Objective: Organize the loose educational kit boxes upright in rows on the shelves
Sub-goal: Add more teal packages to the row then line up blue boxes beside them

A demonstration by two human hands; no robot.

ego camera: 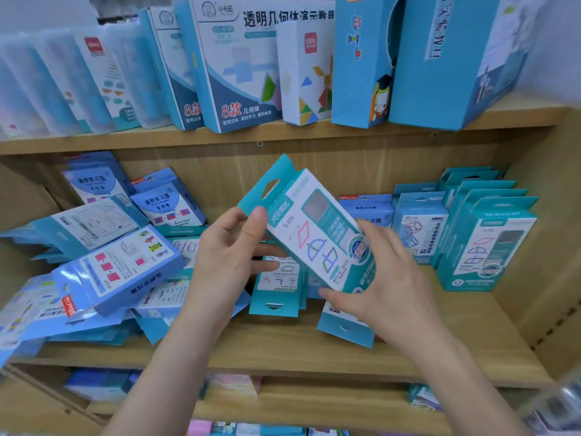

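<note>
A teal and white kit box [309,229] with coloured shape drawings is held tilted above the middle shelf [283,347]. My left hand [231,256] grips its upper left part, thumb on the front face. My right hand [380,278] holds its lower right end. Under it lie two similar teal boxes [276,287], flat with their hang tabs toward me. At the right a row of teal boxes [481,243] stands upright. On the left, blue kit boxes [119,272] lie in a loose, tilted pile.
The upper shelf [220,138] carries larger blue boxes [239,67] and white ones standing upright. The wooden side panel [547,247] closes the shelf on the right. A lower shelf [314,404] holds more coloured packs.
</note>
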